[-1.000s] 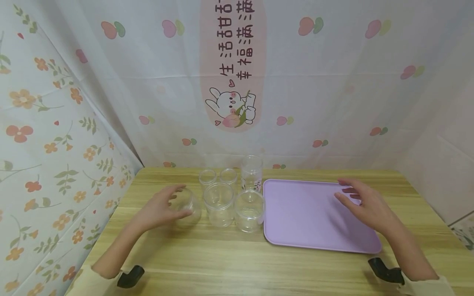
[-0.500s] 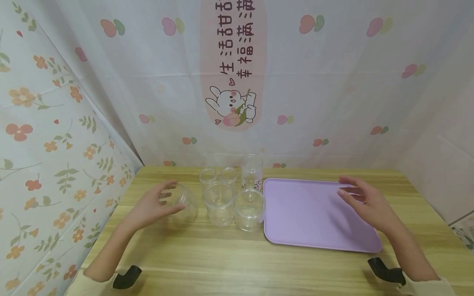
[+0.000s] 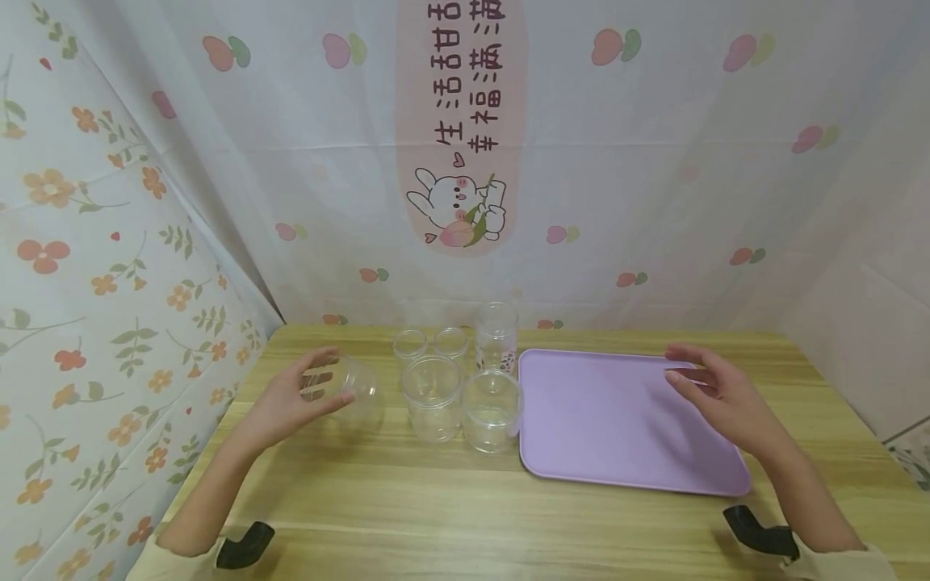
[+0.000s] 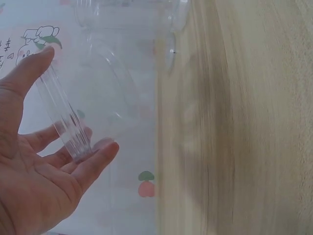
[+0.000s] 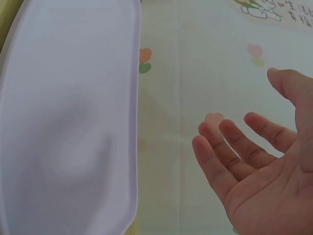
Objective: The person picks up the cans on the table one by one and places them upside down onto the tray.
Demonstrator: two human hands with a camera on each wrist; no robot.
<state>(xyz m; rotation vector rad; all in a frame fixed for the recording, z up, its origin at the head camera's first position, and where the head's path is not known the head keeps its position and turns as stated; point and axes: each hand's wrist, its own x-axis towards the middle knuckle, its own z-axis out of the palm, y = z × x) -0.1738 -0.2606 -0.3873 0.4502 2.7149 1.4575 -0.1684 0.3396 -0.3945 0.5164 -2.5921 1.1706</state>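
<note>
My left hand [image 3: 279, 403] grips a clear plastic jar [image 3: 366, 387], thumb and fingers spread across its wide end. The jar is tilted and stands apart from the other containers. In the left wrist view, the thumb and fingers lie on opposite sides of the ridged end of the jar [image 4: 63, 112]. My right hand [image 3: 726, 399] hovers over the right part of a purple tray [image 3: 596, 436], its fingers loosely bent and holding nothing. In the right wrist view, the right hand [image 5: 264, 181] shows a bare palm beside the tray [image 5: 73, 58].
Two clear jars [image 3: 433, 403] [image 3: 492, 411] stand side by side left of the tray. Behind them are two smaller clear containers [image 3: 410, 345] [image 3: 451, 343] and a tall clear cup [image 3: 496, 343] with a printed pattern. A patterned curtain [image 3: 617, 202] hangs behind the wooden table [image 3: 436, 516].
My left hand has moved left with the jar, widening the gap to the standing jars. The right hand has hardly moved above the tray.
</note>
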